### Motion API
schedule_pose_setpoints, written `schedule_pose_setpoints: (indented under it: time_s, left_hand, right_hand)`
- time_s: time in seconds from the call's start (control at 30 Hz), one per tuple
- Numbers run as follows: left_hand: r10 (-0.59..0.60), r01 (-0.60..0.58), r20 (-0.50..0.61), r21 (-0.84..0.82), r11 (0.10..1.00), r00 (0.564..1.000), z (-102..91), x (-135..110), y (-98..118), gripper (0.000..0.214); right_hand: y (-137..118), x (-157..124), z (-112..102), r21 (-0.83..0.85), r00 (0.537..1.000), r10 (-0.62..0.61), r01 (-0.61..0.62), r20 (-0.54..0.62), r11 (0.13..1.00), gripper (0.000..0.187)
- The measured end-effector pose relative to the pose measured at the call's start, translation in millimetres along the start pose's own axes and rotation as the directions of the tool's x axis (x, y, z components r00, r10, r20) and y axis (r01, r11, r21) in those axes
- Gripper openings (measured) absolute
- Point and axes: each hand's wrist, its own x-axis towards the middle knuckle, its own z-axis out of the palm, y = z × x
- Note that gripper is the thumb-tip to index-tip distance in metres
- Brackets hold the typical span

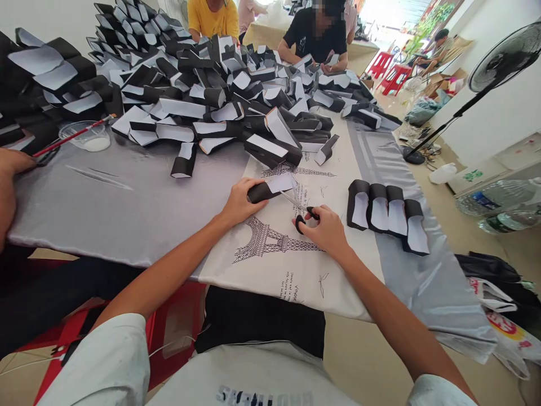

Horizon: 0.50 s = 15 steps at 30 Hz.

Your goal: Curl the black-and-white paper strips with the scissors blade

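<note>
My left hand (240, 203) grips a folded black-and-white paper piece (270, 189) above the printed tablecloth (270, 248). My right hand (324, 232) holds black-handled scissors (301, 213), with fingers through the loops. The open blades lie right beside the paper's lower edge, and I cannot tell whether they touch it. Just right of my hands stands a row of several similar folded pieces (386, 211). A large heap of such pieces (211, 93) rises beyond them.
A co-worker's hand (14, 166) rests at the far left, near a plastic cup (83, 135) and a red-handled brush (71, 135). Other people (315, 34) sit across the table. A standing fan (502, 62) and plastic bottles (494, 197) are on the right.
</note>
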Motion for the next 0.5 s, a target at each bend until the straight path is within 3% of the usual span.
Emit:
schedule_pose_setpoints:
  time_s: [0.13,0.27,0.4,0.5]
  left_hand:
    - [0.023,-0.023,-0.006,0.003,1.0,1.0,0.1,0,-2,0.051]
    - [0.031,-0.031,-0.005,0.059,0.998,1.0,0.4,-1,-2,0.049]
    - [0.052,-0.051,-0.003,0.081,0.995,0.999,1.0,-2,-2,0.049]
    - [0.058,-0.058,-0.003,0.074,0.996,0.998,1.7,-2,-3,0.049]
  right_hand:
    - [4,3,2,0.058,0.997,-0.071,0.07,0.008,0.996,0.033]
    - [10,7,3,0.13,0.992,-0.097,0.108,-0.086,0.986,0.039]
    - [11,8,2,0.282,0.998,0.032,-0.013,-0.062,0.959,0.05]
    - [12,10,5,0.473,0.994,0.108,-0.098,0.006,0.876,0.05]
